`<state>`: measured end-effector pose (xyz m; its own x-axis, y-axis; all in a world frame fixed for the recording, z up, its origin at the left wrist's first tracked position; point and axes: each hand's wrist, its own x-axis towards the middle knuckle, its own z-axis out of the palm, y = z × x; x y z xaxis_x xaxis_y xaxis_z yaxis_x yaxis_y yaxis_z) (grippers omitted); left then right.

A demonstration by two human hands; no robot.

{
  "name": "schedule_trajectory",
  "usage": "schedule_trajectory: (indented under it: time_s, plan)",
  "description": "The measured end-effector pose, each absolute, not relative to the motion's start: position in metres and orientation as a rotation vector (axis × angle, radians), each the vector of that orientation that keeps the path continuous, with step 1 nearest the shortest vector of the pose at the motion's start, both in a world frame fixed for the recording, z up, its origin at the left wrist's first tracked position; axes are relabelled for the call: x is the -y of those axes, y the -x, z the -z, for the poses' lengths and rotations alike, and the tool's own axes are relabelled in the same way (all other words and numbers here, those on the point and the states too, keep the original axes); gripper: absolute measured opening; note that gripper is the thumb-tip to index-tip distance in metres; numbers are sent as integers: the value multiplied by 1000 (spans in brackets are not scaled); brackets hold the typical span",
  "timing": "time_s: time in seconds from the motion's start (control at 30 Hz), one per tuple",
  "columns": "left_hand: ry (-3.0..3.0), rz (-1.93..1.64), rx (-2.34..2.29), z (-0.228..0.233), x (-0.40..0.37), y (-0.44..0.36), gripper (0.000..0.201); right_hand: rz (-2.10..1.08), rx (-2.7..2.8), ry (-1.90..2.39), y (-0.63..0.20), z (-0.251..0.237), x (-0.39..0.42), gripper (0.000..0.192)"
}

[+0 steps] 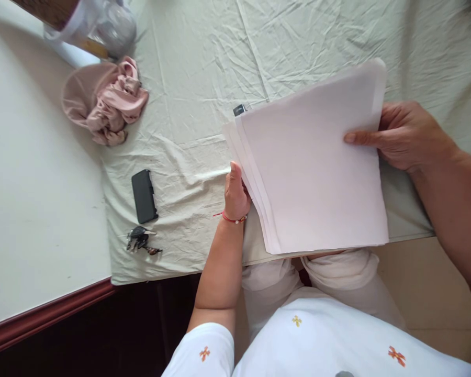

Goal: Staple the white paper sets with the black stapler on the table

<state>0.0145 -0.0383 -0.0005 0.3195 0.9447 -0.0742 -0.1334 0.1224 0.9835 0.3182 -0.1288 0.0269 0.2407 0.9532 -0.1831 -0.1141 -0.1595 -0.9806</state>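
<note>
Several white sheets of paper [317, 167], slightly fanned along their left edge, are held in a loose stack over the table's front edge. My right hand [412, 135] grips the right side, its thumb lying flat on the top sheet and its fingers behind. At the left edge, my left hand [236, 193] holds the sheets with its thumb raised; its other fingers are hidden by the paper. A red bracelet circles that wrist. Just beyond the upper left corner of the stack, a small black object [239, 110] is partly covered, and I cannot make out its kind.
A wrinkled pale green cloth [188, 115] covers the table. To the left lie a black phone [143, 196] and a bunch of keys [139, 239]. A crumpled pink cloth [112, 99] and a clear plastic bag [115, 26] are farther back, by the white wall [35, 173].
</note>
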Motion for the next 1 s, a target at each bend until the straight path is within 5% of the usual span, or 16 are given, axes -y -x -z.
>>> schedule_trajectory:
  time_s: [0.4,1.0]
  plan:
    - [-1347,-872,-888,4,39,-3,29,-1171,875,1345,-318,-27,129,29]
    - [-1081,-1018,-955,-5,42,-14,30,-1233,972,1288,-328,-13,126,32]
